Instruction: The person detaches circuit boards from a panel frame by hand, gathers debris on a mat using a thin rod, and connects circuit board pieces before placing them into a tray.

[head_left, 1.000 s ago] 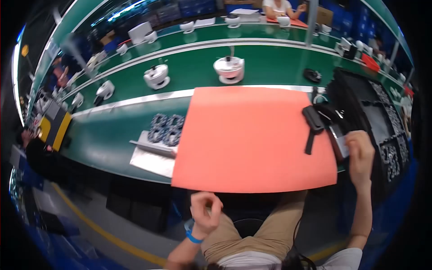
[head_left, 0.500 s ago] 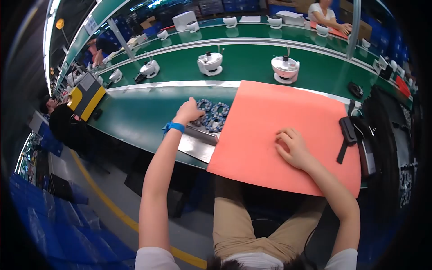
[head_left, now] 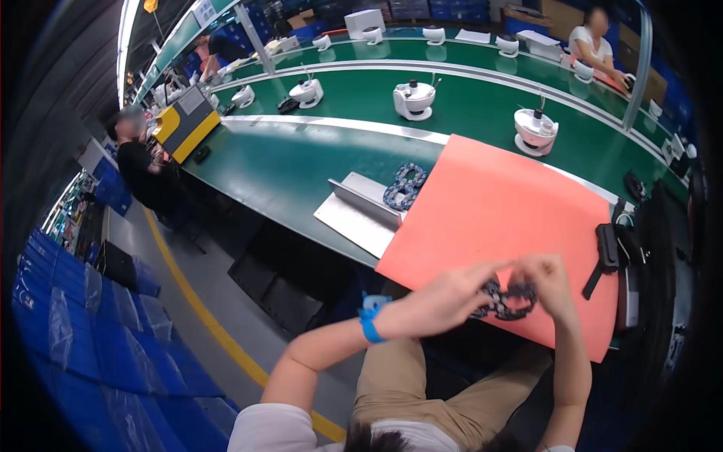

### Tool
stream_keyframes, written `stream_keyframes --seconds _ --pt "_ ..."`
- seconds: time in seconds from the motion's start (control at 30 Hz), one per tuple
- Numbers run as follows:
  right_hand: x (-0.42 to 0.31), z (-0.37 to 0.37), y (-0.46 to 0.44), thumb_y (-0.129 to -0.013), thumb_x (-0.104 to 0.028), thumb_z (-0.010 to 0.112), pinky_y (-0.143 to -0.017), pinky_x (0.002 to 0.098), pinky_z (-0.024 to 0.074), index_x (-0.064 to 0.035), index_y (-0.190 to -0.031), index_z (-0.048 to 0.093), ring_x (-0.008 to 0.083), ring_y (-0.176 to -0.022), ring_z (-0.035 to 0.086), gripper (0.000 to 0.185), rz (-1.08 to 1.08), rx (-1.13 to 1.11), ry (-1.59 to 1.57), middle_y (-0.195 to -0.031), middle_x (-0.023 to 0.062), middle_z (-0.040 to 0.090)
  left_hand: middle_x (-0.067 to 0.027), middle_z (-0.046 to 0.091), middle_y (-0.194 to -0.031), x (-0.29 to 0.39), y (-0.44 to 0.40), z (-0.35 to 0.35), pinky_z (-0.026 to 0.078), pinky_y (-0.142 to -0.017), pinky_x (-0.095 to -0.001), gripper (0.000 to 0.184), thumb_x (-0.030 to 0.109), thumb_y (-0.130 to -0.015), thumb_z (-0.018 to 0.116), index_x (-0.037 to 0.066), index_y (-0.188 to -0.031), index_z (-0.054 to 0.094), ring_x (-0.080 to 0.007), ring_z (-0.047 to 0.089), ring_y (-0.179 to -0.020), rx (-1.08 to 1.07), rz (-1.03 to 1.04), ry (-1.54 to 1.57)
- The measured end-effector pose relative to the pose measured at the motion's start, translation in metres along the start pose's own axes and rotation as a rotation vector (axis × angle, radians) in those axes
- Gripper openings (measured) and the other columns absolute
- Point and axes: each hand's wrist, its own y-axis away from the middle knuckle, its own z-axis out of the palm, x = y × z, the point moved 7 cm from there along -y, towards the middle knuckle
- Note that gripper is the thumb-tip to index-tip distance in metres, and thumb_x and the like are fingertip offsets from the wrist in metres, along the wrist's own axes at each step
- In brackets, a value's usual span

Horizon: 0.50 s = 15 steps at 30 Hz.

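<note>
Over the near edge of the orange mat (head_left: 512, 203), my left hand (head_left: 444, 301) and my right hand (head_left: 546, 282) hold a dark circuit board panel (head_left: 506, 301) with round openings between them. The fingers of both hands are closed on its sides and slightly blurred. A blue band (head_left: 369, 320) is round my left wrist. Left of the mat, more blue board panels (head_left: 407, 187) lie by a metal plate with an upright ridge (head_left: 365, 211).
White devices (head_left: 535, 132) stand along the green line behind the mat. A black tool with a strap (head_left: 607, 247) lies at the mat's right, beside black trays (head_left: 666, 248). A person (head_left: 595, 47) sits across; another person (head_left: 139, 162) stands left by a yellow machine (head_left: 184, 124).
My left hand has moved from the board stack to above the mat, bringing a panel. My right hand has closed on the panel too. Fewer boards lie in the stack. The view has shifted left.
</note>
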Motion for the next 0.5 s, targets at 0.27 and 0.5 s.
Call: stream_keyframes --seconds 0.27,0.5 --pt "0.033 0.04 0.076 -0.09 -0.013 0.06 -0.037 0.0272 0.0305 0.0032 -0.061 0.054 0.0086 -0.038 0.047 0.033 -0.036 0.139 0.394 -0.045 0.0085 0.048 -0.0133 0.06 -0.09 0.001 0.059 0.055 0.051 -0.072 -0.036 0.035 0.014 -0.077 0.066 0.002 -0.109 0.055 -0.0286 0.062 -0.082 0.184 -0.231 -0.105" --pt "0.054 0.041 0.117 -0.093 -0.008 0.052 -0.036 0.0218 0.0353 0.0012 -0.058 0.053 0.0072 -0.037 0.051 0.037 -0.022 0.081 0.06 -0.044 0.003 0.051 -0.0093 0.047 -0.061 0.01 0.073 0.076 0.039 -0.045 -0.0346 0.018 0.007 -0.076 0.065 0.003 -0.065 0.051 -0.0255 0.05 -0.051 0.385 -0.067 -0.078"
